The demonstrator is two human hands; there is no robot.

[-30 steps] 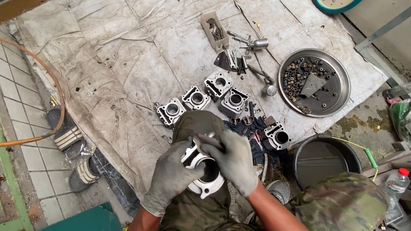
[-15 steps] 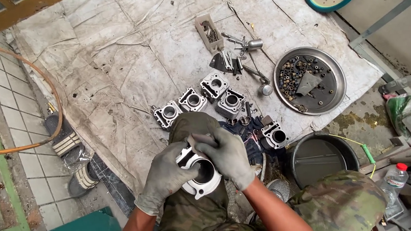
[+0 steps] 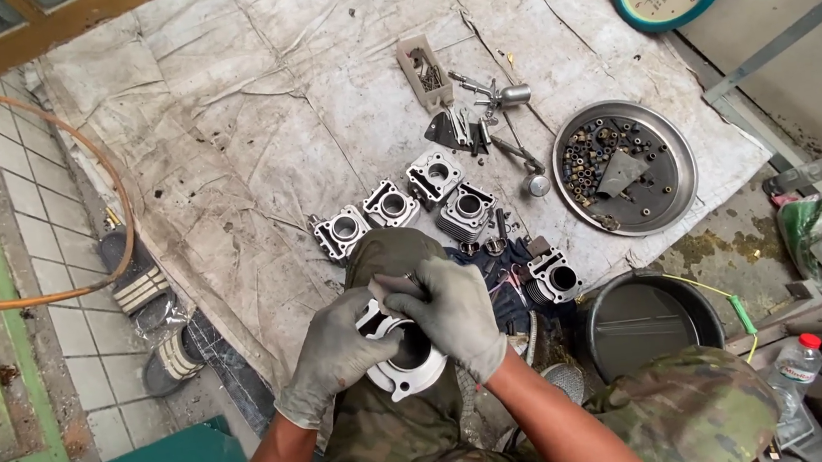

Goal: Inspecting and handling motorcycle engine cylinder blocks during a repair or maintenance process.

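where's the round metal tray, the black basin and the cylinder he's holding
round metal tray (image 3: 677, 150), head view, bare right rim
black basin (image 3: 641, 319), head view, inner floor
cylinder (image 3: 407, 374), head view, pale lower flange

A dirty grey tarp (image 3: 250, 126) covers the floor; engine cylinders (image 3: 393, 204) lie centre, a round metal tray (image 3: 677, 150) right.

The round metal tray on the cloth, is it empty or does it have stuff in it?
Not empty. The round metal tray holds a scatter of small dark and brass-coloured parts plus a flat grey piece near its middle.
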